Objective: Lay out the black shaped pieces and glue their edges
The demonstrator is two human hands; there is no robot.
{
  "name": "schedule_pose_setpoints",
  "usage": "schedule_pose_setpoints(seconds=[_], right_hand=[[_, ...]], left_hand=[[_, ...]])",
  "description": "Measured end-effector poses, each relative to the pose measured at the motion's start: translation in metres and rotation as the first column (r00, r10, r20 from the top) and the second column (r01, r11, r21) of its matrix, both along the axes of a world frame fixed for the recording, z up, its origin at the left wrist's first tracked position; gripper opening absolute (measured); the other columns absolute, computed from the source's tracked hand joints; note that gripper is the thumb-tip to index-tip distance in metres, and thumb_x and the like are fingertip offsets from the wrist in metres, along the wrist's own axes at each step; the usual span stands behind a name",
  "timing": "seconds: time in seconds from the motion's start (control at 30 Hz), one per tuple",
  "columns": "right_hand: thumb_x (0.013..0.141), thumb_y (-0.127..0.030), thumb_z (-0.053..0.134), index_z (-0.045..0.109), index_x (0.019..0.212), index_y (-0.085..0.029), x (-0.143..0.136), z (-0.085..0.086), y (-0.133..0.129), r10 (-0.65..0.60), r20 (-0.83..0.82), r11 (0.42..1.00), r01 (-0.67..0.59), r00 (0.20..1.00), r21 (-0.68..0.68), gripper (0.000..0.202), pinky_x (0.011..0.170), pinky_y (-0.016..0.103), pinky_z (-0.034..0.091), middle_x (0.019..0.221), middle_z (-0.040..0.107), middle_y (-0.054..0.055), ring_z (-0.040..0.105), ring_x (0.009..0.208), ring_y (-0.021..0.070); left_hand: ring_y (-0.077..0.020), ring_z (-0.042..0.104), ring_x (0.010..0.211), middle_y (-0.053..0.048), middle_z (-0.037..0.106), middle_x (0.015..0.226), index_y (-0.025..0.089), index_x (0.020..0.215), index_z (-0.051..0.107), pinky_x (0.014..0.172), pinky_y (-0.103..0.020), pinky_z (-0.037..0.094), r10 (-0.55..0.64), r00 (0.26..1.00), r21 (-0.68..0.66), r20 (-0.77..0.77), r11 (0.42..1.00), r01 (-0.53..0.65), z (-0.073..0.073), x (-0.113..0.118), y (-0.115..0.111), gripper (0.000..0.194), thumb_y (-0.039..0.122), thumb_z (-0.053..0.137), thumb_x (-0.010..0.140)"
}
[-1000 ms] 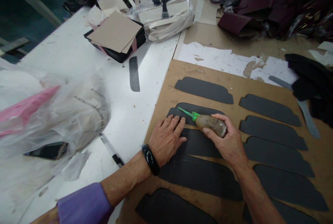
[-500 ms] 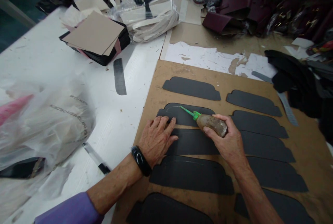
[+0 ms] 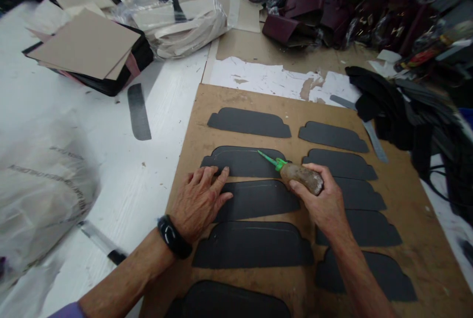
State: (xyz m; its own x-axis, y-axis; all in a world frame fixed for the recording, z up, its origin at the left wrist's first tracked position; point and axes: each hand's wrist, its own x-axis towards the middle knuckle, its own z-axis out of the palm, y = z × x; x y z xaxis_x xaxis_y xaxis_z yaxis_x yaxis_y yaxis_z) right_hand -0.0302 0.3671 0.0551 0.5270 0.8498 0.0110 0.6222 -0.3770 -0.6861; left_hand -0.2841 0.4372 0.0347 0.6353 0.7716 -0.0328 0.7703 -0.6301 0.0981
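My right hand [image 3: 325, 194] is wrapped round a stained glue bottle [image 3: 302, 177] with a thin green nozzle. The nozzle's tip meets the upper part of a dark grey shaped panel [image 3: 244, 162], where a thin pale line runs along the curved edge. With fingers stretched out, my left hand [image 3: 201, 199] lies flat at the left end of that panel, its thumb over the panel below [image 3: 258, 198]. Similar pale lines show on that one and on a nearer panel [image 3: 254, 244]. Several such panels lie in two columns on a brown board [image 3: 192, 125].
To the left are a plastic bag [image 3: 44, 180], a capped cutter or pen [image 3: 101, 241] and a grey strip [image 3: 139, 111]. Beige sheets [image 3: 86, 44] top a bundle behind. Maroon bags [image 3: 295, 12] fill the back; black material [image 3: 380, 106] lies at right.
The nozzle has moved rightward along the panel, and the pale line behind it is longer. My left hand still rests at the panel's left end. The whole view has shifted to the right.
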Motion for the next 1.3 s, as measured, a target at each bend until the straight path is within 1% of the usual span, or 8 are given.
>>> schedule_pose_setpoints(seconds=[0.17,0.37,0.6,0.9,1.3], right_hand=[[0.067,-0.041,0.068,0.057,0.102,-0.022,0.011,-0.001,-0.008,-0.033,0.009,0.999,0.033,0.999,0.008,0.04,0.081,0.04,0.046,0.098,0.064,0.006,0.059,0.087,0.0238],[0.066,-0.042,0.068,0.057,0.1,-0.022,0.02,-0.001,-0.015,-0.074,0.017,0.997,0.074,0.997,0.01,0.041,0.082,0.04,0.047,0.1,0.064,0.006,0.06,0.088,0.024],[0.065,-0.044,0.068,0.057,0.099,-0.022,0.028,0.001,-0.022,-0.123,0.056,0.992,0.122,0.991,0.015,0.042,0.078,0.04,0.047,0.097,0.065,0.007,0.061,0.085,0.0241],[0.065,-0.045,0.068,0.058,0.098,-0.022,0.026,0.002,-0.032,-0.137,0.118,0.99,0.135,0.984,0.029,0.042,0.078,0.038,0.047,0.096,0.065,0.006,0.06,0.085,0.0232],[0.066,-0.045,0.067,0.058,0.098,-0.022,0.022,0.006,-0.047,-0.166,0.126,0.986,0.168,0.978,-0.004,0.041,0.075,0.037,0.048,0.097,0.065,0.006,0.061,0.085,0.0232]], left_hand=[[-0.0302,0.052,0.103,-0.013,0.058,0.117,0.02,0.131,0.052,0.084,-0.042,0.043,-0.014,1.0,0.022,-0.006,1.0,0.014,-0.002,0.0,0.001,0.046,0.038,0.054,0.088],[-0.031,0.052,0.103,-0.013,0.057,0.117,0.019,0.13,0.053,0.085,-0.043,0.043,-0.028,1.0,0.053,0.002,0.998,0.028,-0.005,0.0,0.002,0.046,0.039,0.053,0.088],[-0.0307,0.052,0.101,-0.013,0.057,0.115,0.02,0.128,0.054,0.084,-0.043,0.044,-0.044,0.999,0.063,0.01,0.997,0.043,-0.005,-0.002,0.004,0.043,0.038,0.051,0.089],[-0.0308,0.052,0.098,-0.013,0.057,0.113,0.019,0.128,0.055,0.083,-0.043,0.045,-0.047,0.999,0.05,0.006,0.998,0.047,-0.003,-0.002,0.004,0.044,0.039,0.052,0.089],[-0.0305,0.051,0.1,-0.013,0.056,0.113,0.019,0.129,0.054,0.086,-0.043,0.044,-0.043,0.999,0.027,0.002,0.999,0.043,-0.003,0.0,0.005,0.046,0.041,0.052,0.088]])
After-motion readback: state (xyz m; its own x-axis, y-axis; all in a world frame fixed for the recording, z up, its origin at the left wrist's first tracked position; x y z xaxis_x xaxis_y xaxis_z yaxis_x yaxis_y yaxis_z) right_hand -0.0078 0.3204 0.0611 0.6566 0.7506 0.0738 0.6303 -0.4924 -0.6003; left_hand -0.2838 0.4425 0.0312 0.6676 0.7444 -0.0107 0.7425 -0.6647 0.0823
